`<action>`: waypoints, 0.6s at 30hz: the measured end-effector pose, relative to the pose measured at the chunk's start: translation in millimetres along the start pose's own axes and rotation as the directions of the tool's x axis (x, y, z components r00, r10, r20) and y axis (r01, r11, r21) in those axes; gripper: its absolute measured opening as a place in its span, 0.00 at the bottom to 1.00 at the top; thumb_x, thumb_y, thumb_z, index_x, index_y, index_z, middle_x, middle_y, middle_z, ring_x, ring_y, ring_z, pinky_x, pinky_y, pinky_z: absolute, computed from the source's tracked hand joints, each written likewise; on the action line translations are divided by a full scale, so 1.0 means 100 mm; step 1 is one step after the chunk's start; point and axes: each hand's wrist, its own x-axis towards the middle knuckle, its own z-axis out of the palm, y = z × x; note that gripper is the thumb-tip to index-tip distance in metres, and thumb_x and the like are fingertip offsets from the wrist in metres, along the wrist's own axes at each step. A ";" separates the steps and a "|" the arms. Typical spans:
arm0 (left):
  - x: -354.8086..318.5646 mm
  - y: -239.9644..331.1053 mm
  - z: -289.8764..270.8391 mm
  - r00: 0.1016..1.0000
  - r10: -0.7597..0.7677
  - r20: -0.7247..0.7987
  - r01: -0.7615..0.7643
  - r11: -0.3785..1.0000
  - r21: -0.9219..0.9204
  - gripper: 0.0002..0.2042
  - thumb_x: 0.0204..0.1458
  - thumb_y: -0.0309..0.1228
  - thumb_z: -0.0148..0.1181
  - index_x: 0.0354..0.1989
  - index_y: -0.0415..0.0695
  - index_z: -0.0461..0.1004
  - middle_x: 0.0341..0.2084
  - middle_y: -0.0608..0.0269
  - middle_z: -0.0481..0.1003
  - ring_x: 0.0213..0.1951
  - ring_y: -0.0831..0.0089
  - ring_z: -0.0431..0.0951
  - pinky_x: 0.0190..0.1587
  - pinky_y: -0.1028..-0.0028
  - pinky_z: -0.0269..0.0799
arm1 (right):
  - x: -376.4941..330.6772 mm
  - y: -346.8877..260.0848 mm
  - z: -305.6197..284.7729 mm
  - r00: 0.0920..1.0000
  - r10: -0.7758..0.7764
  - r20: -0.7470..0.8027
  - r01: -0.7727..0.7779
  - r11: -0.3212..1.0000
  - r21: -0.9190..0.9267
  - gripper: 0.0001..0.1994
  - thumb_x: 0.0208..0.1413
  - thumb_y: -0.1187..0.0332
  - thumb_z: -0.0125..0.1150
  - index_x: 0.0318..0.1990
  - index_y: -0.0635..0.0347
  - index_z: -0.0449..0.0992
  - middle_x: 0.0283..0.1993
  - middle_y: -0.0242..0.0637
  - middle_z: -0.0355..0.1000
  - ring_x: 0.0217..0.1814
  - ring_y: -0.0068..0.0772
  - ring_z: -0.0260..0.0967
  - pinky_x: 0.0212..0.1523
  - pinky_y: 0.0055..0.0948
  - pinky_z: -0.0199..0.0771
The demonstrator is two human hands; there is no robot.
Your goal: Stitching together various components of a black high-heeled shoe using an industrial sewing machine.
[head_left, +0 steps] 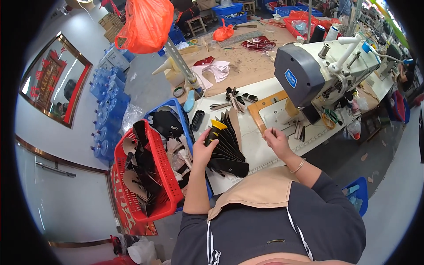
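My left hand [203, 150] is closed around a small black-and-yellow object [218, 125], whose exact kind I cannot make out. Just beneath and beside it, a fan of black leather-like pieces [233, 165] with pale edges lies on the white table; a tan strip [235, 126] stands out along their right side. My right hand [276, 142] is apart from them, fingers curled together near the wooden-edged plate [260, 112] of the sewing machine [304, 73]. Whatever those fingers hold, if anything, is too small to tell.
At my left stands a red basket [165, 176] of cut pieces, against a blue crate [179, 108] with a black pouch. Small strap bundles [236, 99] lie beyond my hands. A metal post [181, 59] carries an orange plastic bag [148, 24]. Blue water bottles [108, 115] line the wall.
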 end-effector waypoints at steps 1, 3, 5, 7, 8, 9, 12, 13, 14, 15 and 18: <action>0.00 0.06 -0.02 0.996 0.024 0.091 -0.048 0.960 0.276 0.24 0.41 0.24 0.66 0.51 0.44 0.71 0.38 0.59 0.76 0.37 0.68 0.76 0.42 0.73 0.71 | -0.08 -0.08 -0.04 1.000 -0.020 0.015 0.018 0.994 0.105 0.11 0.61 0.63 0.51 0.30 0.59 0.71 0.17 0.20 0.58 0.18 0.11 0.49 0.19 0.15 0.50; 0.02 0.20 -0.05 0.965 0.061 0.256 -0.182 0.858 0.481 0.25 0.34 0.21 0.67 0.47 0.45 0.75 0.36 0.58 0.77 0.39 0.69 0.76 0.45 0.73 0.70 | -0.10 -0.23 -0.15 0.995 -0.088 -0.049 0.094 0.989 0.115 0.12 0.61 0.63 0.51 0.28 0.58 0.70 0.16 0.20 0.55 0.16 0.10 0.47 0.18 0.14 0.47; 0.05 0.33 -0.10 0.938 0.061 0.341 -0.176 0.932 0.318 0.24 0.34 0.20 0.67 0.46 0.44 0.75 0.36 0.60 0.77 0.40 0.69 0.76 0.45 0.74 0.70 | -0.09 -0.30 -0.33 0.973 -0.084 -0.217 0.132 0.967 0.217 0.11 0.61 0.63 0.52 0.27 0.57 0.68 0.15 0.19 0.53 0.14 0.10 0.46 0.15 0.16 0.45; 0.06 0.34 -0.15 0.914 0.049 0.403 -0.073 0.996 0.044 0.22 0.35 0.20 0.67 0.45 0.41 0.75 0.34 0.64 0.76 0.35 0.74 0.75 0.40 0.76 0.71 | -0.09 -0.26 -0.52 0.951 -0.020 -0.308 0.099 0.965 0.242 0.12 0.60 0.62 0.52 0.26 0.56 0.67 0.15 0.19 0.52 0.13 0.11 0.45 0.14 0.16 0.45; 0.07 0.29 -0.15 0.914 0.058 0.402 -0.081 0.996 0.041 0.22 0.35 0.20 0.67 0.45 0.41 0.75 0.34 0.64 0.76 0.35 0.74 0.75 0.40 0.76 0.71 | -0.07 -0.23 -0.62 0.923 0.046 -0.382 0.065 0.960 0.271 0.12 0.59 0.62 0.52 0.26 0.55 0.66 0.14 0.19 0.52 0.12 0.11 0.45 0.13 0.16 0.44; 0.09 0.22 -0.15 0.920 -0.072 0.385 0.153 0.971 -0.184 0.22 0.37 0.20 0.66 0.46 0.40 0.75 0.33 0.65 0.76 0.32 0.77 0.75 0.37 0.78 0.70 | -0.09 -0.17 -0.68 0.895 0.042 -0.445 0.091 0.958 0.274 0.12 0.59 0.60 0.53 0.25 0.54 0.65 0.13 0.19 0.50 0.11 0.11 0.43 0.11 0.17 0.42; 0.18 0.18 -0.07 0.908 -0.216 0.358 0.336 0.888 -0.315 0.23 0.41 0.22 0.66 0.50 0.39 0.72 0.32 0.66 0.74 0.31 0.80 0.73 0.35 0.80 0.70 | -0.25 -0.11 -0.83 0.851 0.138 -0.506 0.010 0.960 0.279 0.12 0.58 0.60 0.53 0.26 0.55 0.65 0.13 0.19 0.49 0.10 0.12 0.42 0.10 0.18 0.41; 0.21 0.13 -0.03 0.932 -0.165 0.324 0.241 0.947 -0.213 0.23 0.42 0.22 0.64 0.50 0.40 0.71 0.30 0.67 0.74 0.28 0.80 0.73 0.32 0.81 0.69 | -0.30 -0.06 -0.92 0.853 0.132 -0.505 0.014 0.961 0.275 0.12 0.58 0.60 0.53 0.26 0.55 0.65 0.13 0.19 0.49 0.10 0.12 0.42 0.10 0.18 0.41; 0.22 0.09 0.00 0.949 -0.109 0.295 0.144 0.984 -0.103 0.22 0.43 0.22 0.63 0.50 0.41 0.71 0.28 0.67 0.74 0.25 0.80 0.72 0.28 0.81 0.69 | -0.33 0.01 -1.03 0.821 0.134 -0.556 0.023 0.964 0.266 0.12 0.58 0.60 0.53 0.26 0.56 0.65 0.13 0.19 0.49 0.10 0.12 0.43 0.10 0.18 0.41; 0.25 0.19 0.01 0.909 -0.260 0.326 0.359 0.886 -0.295 0.20 0.43 0.23 0.64 0.48 0.42 0.72 0.27 0.68 0.74 0.25 0.81 0.72 0.27 0.82 0.68 | -0.38 0.07 -1.14 0.782 0.137 -0.607 0.030 0.966 0.257 0.12 0.58 0.60 0.53 0.26 0.56 0.65 0.12 0.19 0.50 0.10 0.12 0.43 0.09 0.18 0.40; 0.32 0.21 0.11 0.912 -0.349 0.214 0.409 0.799 -0.441 0.16 0.44 0.25 0.66 0.43 0.40 0.73 0.29 0.68 0.74 0.24 0.81 0.72 0.27 0.82 0.66 | -0.52 0.09 -1.26 0.797 0.118 -0.593 -0.010 0.983 0.182 0.13 0.59 0.60 0.52 0.27 0.57 0.66 0.13 0.20 0.51 0.10 0.12 0.44 0.09 0.18 0.42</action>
